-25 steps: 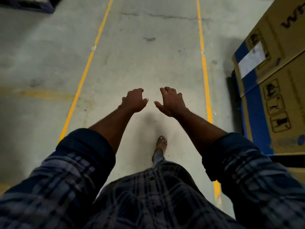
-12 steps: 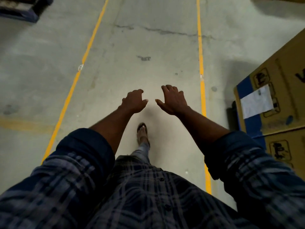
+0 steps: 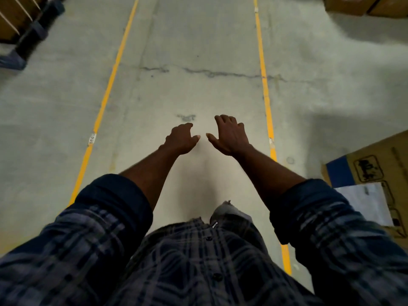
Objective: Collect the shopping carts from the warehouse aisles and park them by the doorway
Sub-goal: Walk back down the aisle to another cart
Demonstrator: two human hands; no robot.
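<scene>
No shopping cart is in view. My left hand and my right hand are stretched out in front of me over the concrete floor, palms down, thumbs nearly meeting. Their fingers hang loosely curled and hold nothing. Both forearms come out of rolled plaid sleeves.
I stand in a floor lane between two yellow lines, the left line and the right line. A cardboard box with blue trim sits close on the right. More boxes lie far right, and a blue pallet far left.
The view has moved forward along the lane; the crack in the floor and the box on the right have slid down and closer. Both hands keep the same empty pose.
</scene>
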